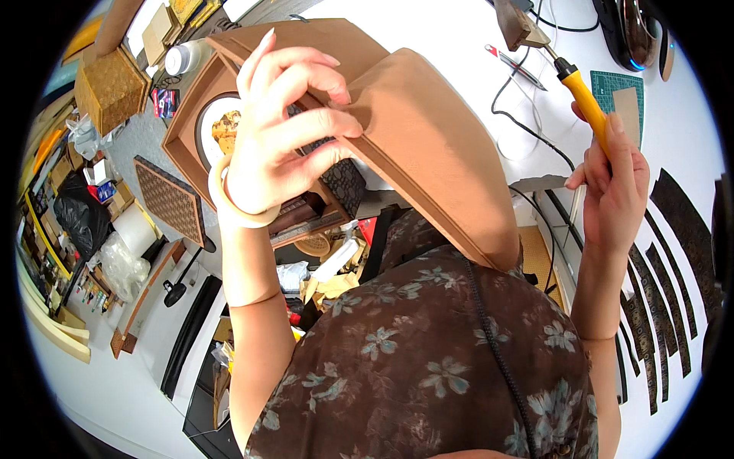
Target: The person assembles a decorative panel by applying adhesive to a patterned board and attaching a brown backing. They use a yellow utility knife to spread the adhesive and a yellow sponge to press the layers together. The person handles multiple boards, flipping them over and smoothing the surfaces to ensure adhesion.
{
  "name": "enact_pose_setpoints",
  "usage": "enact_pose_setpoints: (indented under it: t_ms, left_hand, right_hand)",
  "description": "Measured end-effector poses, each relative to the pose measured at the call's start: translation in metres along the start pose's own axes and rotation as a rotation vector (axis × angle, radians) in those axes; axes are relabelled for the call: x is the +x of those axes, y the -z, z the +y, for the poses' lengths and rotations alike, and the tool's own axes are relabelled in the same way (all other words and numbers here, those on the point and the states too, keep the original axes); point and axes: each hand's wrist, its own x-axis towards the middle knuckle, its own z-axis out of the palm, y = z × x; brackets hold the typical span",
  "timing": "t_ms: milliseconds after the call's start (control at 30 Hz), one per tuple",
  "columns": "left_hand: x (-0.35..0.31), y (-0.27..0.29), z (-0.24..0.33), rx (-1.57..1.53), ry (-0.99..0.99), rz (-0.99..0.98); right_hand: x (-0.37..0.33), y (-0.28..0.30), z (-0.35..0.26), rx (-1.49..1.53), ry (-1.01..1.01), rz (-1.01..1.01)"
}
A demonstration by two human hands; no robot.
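A large brown case (pixel 436 115), leather-like, with a wide rounded panel and a ridged edge, stands tilted in front of my body. My left hand (pixel 279 130), with a pale bangle on the wrist, pinches the ridged edge between thumb and fingers. Raised on the right, my right hand (pixel 615 183) grips a yellow-handled tool (pixel 587 103) with a black collar and thin metal shaft. The shaft's tip meets a small metal bracket (pixel 520 29) at the top; whether it rests in it, I cannot tell. Dark patterned lining (pixel 342 183) shows inside the case below my left hand.
A pen (pixel 518 67) and black cable lie on the white table (pixel 459 38). Dark patterned strips (pixel 657 321) and a green cutting mat (pixel 604 86) are at right. To the left are a white-capped jar (pixel 182 59), a patterned panel (pixel 170 200) and cluttered shelves.
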Motion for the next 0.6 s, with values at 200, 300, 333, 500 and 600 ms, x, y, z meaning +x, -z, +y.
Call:
enact_pose_setpoints:
  t_ms: [200, 300, 333, 500, 600]
  left_hand:
    - [0.009, -0.004, 0.023, 0.003, 0.063, -0.018]
    - [0.016, -0.013, 0.041, -0.034, 0.086, -0.022]
    - [0.017, -0.015, 0.044, -0.042, 0.087, -0.02]
    - [0.022, -0.028, 0.044, -0.074, 0.089, 0.07]
    - [0.033, -0.027, 0.049, -0.084, 0.087, 0.074]
  right_hand:
    - [0.025, 0.039, 0.01, 0.003, 0.107, 0.13]
    - [0.053, 0.077, 0.013, -0.052, 0.223, 0.231]
    - [0.066, 0.086, 0.007, -0.058, 0.273, 0.266]
    - [0.148, 0.11, -0.028, -0.336, 0.385, 0.436]
    - [0.211, 0.128, -0.034, -0.545, 0.533, 0.447]
